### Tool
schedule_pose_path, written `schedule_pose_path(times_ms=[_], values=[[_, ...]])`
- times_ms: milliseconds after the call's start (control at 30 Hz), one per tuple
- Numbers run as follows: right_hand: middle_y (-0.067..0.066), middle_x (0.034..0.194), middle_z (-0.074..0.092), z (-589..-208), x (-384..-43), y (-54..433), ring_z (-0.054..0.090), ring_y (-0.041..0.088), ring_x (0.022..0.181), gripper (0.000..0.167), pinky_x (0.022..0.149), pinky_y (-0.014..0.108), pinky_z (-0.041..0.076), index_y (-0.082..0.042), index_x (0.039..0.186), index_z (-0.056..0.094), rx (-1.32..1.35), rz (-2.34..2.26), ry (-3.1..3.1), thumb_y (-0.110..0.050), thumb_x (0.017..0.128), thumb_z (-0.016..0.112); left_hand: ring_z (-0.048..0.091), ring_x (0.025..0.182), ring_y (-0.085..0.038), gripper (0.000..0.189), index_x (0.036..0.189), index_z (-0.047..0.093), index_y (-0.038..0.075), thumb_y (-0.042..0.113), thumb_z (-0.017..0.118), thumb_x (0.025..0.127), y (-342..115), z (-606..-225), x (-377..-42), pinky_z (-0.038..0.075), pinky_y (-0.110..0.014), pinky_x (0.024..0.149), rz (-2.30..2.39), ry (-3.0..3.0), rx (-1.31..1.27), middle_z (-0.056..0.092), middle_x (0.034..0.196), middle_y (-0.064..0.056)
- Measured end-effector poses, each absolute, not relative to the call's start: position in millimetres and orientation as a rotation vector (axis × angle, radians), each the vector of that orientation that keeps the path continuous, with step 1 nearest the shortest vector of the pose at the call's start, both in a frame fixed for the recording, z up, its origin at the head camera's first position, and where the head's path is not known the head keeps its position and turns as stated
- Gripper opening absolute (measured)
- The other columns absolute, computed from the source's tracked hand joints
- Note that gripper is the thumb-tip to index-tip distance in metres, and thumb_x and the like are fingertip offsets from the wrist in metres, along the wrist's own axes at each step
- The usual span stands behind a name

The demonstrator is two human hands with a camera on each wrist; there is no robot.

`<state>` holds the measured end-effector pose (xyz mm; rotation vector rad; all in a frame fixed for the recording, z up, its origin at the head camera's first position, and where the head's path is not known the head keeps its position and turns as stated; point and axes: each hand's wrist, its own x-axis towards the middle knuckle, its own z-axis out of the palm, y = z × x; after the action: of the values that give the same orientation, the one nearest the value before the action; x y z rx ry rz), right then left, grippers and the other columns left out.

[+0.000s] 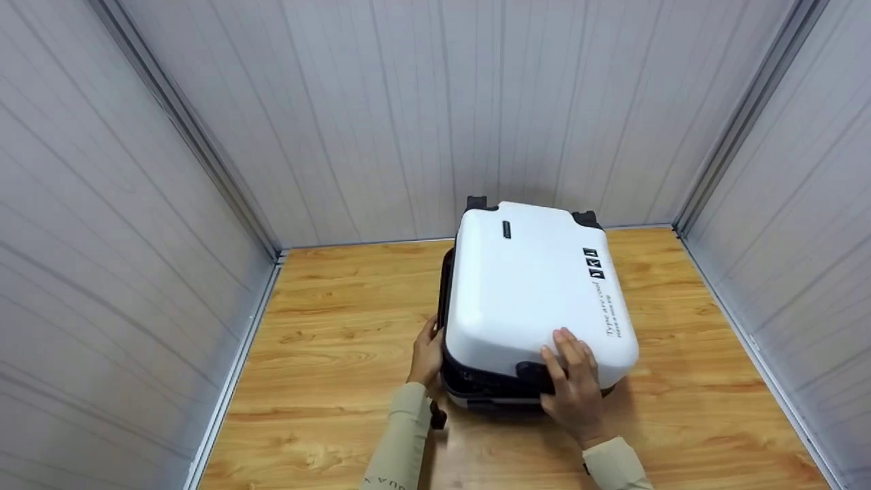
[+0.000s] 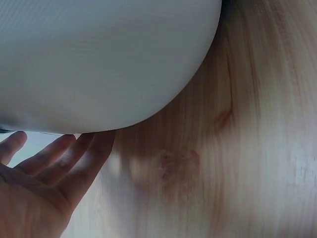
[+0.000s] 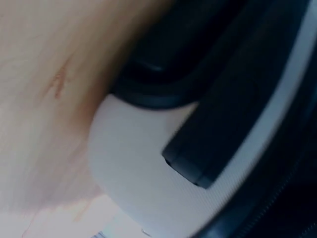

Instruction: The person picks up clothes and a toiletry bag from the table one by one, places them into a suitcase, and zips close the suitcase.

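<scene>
A white hard-shell suitcase point(image 1: 531, 272) lies flat on the wooden floor, its black wheels toward the back wall. A dark gap runs between the lid and the lower shell along the left and front edges. My left hand point(image 1: 426, 354) is at the suitcase's left side. In the left wrist view, the fingers point(image 2: 84, 163) of that hand reach out to the edge of the pale shell point(image 2: 99, 64). My right hand point(image 1: 577, 384) rests on the lid's front edge, fingers extended over the white surface, beside a dark handle point(image 1: 534, 373). The right wrist view shows the shell's corner point(image 3: 129, 158) and black trim.
Pale panelled walls point(image 1: 408, 122) enclose the wooden floor point(image 1: 326, 354) at the back, left and right. The back wall stands close behind the suitcase wheels. Floor extends on both sides of the suitcase. Metal strips point(image 1: 235, 361) run along the wall bases.
</scene>
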<state>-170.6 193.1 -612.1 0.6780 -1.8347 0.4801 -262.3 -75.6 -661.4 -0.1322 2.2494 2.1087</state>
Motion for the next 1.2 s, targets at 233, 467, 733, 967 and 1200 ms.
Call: schedule_pose_path(times_ms=[233, 467, 733, 967, 1200], values=[[0.025, 0.141, 0.056, -622.5, -168.6, 199.5, 0.053, 0.039, 0.13, 0.071, 0.127, 0.037, 0.022, -0.002, 0.135, 0.059, 0.708, 0.425, -1.951, 0.007, 0.066, 0.053, 0.061, 0.128, -0.032, 0.043, 0.15, 0.051, 0.014, 0.028, 0.048, 0.109, -69.8, -642.9, -254.7, 0.054, -0.044, 0.1, 2.04, 2.279, -0.104, 0.058, 0.146, -0.017], [0.018, 0.146, 0.055, -638.8, -163.0, 192.2, 0.049, 0.034, 0.135, 0.074, 0.119, 0.038, 0.024, -0.008, 0.141, 0.058, 0.662, 0.364, -2.065, 0.013, 0.071, 0.047, 0.059, 0.129, -0.034, 0.046, 0.15, 0.051, 0.012, 0.031, 0.049, 0.108, -67.3, -651.9, -258.9, 0.05, -0.049, 0.104, 1.965, 2.325, -0.13, 0.058, 0.144, -0.019], [0.016, 0.149, 0.053, -637.9, -161.0, 193.8, 0.046, 0.033, 0.137, 0.072, 0.111, 0.045, 0.024, -0.009, 0.143, 0.055, 0.618, 0.324, -2.12, 0.011, 0.074, 0.052, 0.061, 0.126, -0.034, 0.044, 0.146, 0.054, 0.009, 0.027, 0.05, 0.107, -67.2, -656.0, -261.9, 0.051, -0.048, 0.104, 1.915, 2.343, -0.146, 0.062, 0.139, -0.02], [0.017, 0.154, 0.047, -622.1, -152.1, 196.1, 0.04, 0.034, 0.142, 0.079, 0.113, 0.043, 0.019, -0.008, 0.148, 0.051, 0.691, 0.442, -2.217, -0.008, 0.073, 0.073, 0.057, 0.131, -0.035, 0.043, 0.146, 0.054, 0.01, 0.027, 0.049, 0.107, -66.7, -655.1, -260.9, 0.048, -0.051, 0.108, 1.889, 2.34, -0.114, 0.059, 0.143, -0.02], [0.017, 0.146, 0.058, -607.8, -147.3, 197.7, 0.048, 0.038, 0.134, 0.055, 0.119, 0.033, 0.022, -0.001, 0.132, 0.063, 0.43, 0.744, -2.098, -0.024, 0.083, 0.068, 0.061, 0.123, -0.031, 0.039, 0.143, 0.056, 0.013, 0.023, 0.052, 0.106, -67.2, -658.6, -257.8, 0.052, -0.046, 0.1, 1.982, 2.312, -0.187, 0.061, 0.139, -0.018]])
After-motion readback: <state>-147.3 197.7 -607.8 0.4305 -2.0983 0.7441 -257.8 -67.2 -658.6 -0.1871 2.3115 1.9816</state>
